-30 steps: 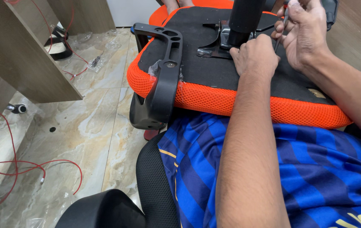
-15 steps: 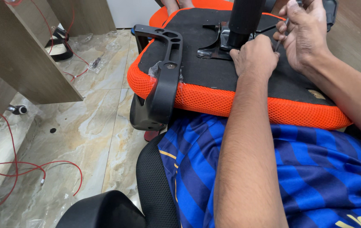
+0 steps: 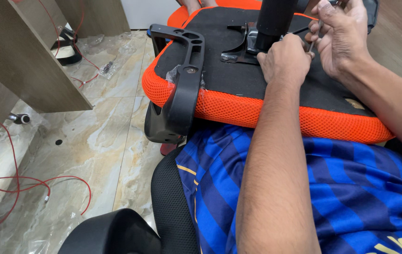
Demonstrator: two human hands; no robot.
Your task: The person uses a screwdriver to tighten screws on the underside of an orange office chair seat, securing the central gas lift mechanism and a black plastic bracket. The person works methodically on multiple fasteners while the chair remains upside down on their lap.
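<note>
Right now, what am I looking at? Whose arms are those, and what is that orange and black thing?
The picture comes from a camera worn on a person's head, looking down, so the two arms are that person's own. The orange and black thing is an office chair seat turned upside down and resting on the person's lap, over a blue striped shirt. A black armrest is fixed to its side, and a black post stands up from a metal plate in the middle. The left hand rests in a fist on the seat bottom, next to the post. The right hand pinches a thin metal tool, too small to name for sure. Below is a marble-patterned floor with red wires lying on it, and wooden panels stand beside it.
</note>
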